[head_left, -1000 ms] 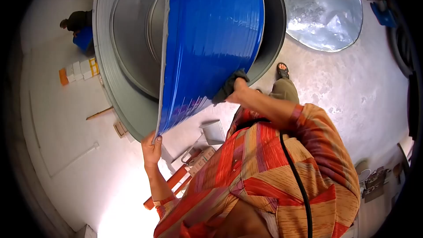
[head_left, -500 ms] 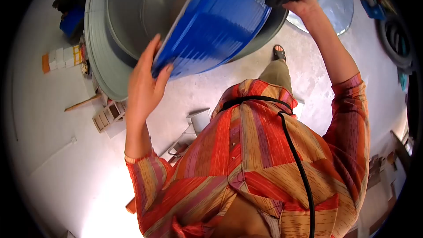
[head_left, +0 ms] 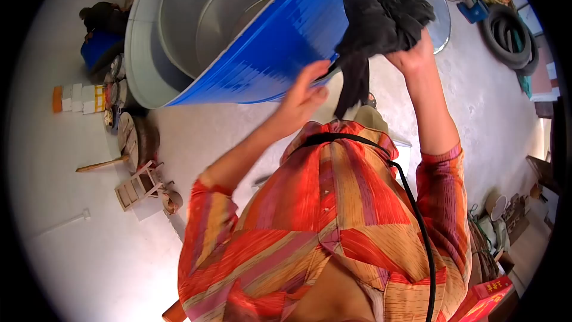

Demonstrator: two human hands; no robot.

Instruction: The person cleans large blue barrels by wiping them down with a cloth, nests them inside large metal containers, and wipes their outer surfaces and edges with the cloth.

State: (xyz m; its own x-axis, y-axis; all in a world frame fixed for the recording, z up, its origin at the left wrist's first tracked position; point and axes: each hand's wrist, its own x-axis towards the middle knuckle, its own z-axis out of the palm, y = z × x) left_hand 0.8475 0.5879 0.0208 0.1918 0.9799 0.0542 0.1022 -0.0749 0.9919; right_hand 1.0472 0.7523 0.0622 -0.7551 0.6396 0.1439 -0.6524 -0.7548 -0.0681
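A large round vessel with a shiny blue outer side (head_left: 262,53) and a grey ringed inside (head_left: 220,18) fills the top middle of the head view, tilted. My right hand (head_left: 414,53) is closed round a bunched black cloth (head_left: 381,21), held up beside the vessel's right part. One end of the cloth hangs down towards my waist. My left hand (head_left: 301,98) is below the blue side, with its fingers bent at a dark corner of the cloth, which they appear to pinch. Behind the cloth lies a shiny, pale round sheet (head_left: 438,0).
Black rubber tubes (head_left: 506,36) are heaped at the right by a blue box (head_left: 473,11). On the left are a small wooden stool (head_left: 138,188), a round wooden piece (head_left: 134,140) and white boxes (head_left: 77,97). A red box (head_left: 488,298) is at the lower right.
My left hand has let go of the vessel's rim and moved right to the cloth. My right hand has come down and closer with the cloth, which now hangs more loosely.
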